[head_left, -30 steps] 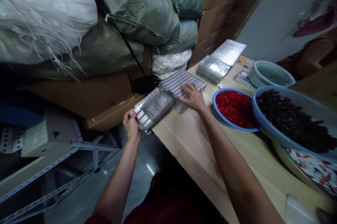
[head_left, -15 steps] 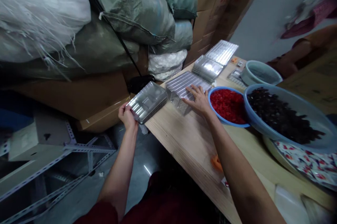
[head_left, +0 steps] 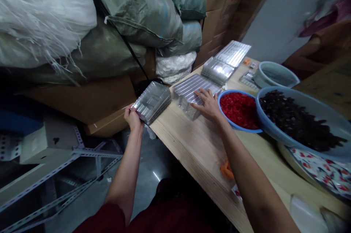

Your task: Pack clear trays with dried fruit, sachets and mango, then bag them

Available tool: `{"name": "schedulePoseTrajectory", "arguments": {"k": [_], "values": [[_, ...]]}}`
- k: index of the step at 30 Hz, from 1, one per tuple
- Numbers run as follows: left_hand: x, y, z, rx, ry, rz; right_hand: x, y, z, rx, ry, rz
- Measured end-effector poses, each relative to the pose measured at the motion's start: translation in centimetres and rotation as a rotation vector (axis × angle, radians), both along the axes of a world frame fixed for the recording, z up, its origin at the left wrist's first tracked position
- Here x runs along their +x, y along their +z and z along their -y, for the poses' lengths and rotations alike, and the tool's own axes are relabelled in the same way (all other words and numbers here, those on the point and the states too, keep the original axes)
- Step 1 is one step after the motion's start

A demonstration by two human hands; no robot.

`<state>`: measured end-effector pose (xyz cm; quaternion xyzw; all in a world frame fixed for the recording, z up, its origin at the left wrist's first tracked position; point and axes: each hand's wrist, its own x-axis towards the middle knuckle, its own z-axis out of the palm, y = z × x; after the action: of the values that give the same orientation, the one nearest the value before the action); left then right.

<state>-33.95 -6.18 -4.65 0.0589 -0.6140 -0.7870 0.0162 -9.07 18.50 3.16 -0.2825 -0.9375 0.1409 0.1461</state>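
The left hand (head_left: pixel 133 118) is closed around the near end of a stack of clear plastic compartment trays (head_left: pixel 152 102). This stack is thin, shiny and grey-transparent, with ribbed edges and a few moulded pockets on its top face. It is lifted and tilted, at the left edge of the pale wooden table (head_left: pixel 197 149), partly over the floor. How many trays are in the stack I cannot count; the layers are too thin to separate.

The right hand (head_left: pixel 207 103) lies flat and open, palm down and fingers spread, on a second stack of clear ribbed plastic trays (head_left: pixel 192 92) that rests on the table just beside the lifted one. Two more tray stacks (head_left: pixel 226 62) lie further back on the table, so four groups of trays are visible in all.

Next to the right hand, almost touching it, stands a small blue bowl of red pieces (head_left: pixel 239 110). Behind it is a large blue basin of dark pieces (head_left: pixel 300 121), and further away a grey-green empty-looking bowl (head_left: pixel 275 75): three round containers counted. A small orange piece (head_left: pixel 226 169) lies on the table beside the right forearm. Big woven sacks (head_left: pixel 131 10) and brown cardboard boxes (head_left: pixel 90 99) are piled to the left.
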Motion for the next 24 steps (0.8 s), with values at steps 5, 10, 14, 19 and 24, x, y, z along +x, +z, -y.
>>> {"name": "schedulePoseTrajectory", "arguments": {"k": [5,10,14,19,24], "values": [[-0.4,0.2,1.1,-0.035,-0.111,0.010,0.0,-0.2,-0.1,-0.002,0.001,-0.021],[-0.4,0.1,1.9,-0.053,-0.165,-0.002,0.0,0.0,0.0,0.002,-0.002,0.000],[0.7,-0.5,2.6,-0.049,-0.208,-0.059,-0.2,-0.5,-0.4,0.000,0.002,-0.005],[2.3,-1.6,3.6,-0.024,-0.244,-0.078,-1.1,-1.2,-1.1,0.002,0.012,-0.017],[3.2,-2.1,4.8,-0.088,-0.274,-0.074,-2.9,-1.1,-1.4,-0.014,0.043,-0.035]]}}
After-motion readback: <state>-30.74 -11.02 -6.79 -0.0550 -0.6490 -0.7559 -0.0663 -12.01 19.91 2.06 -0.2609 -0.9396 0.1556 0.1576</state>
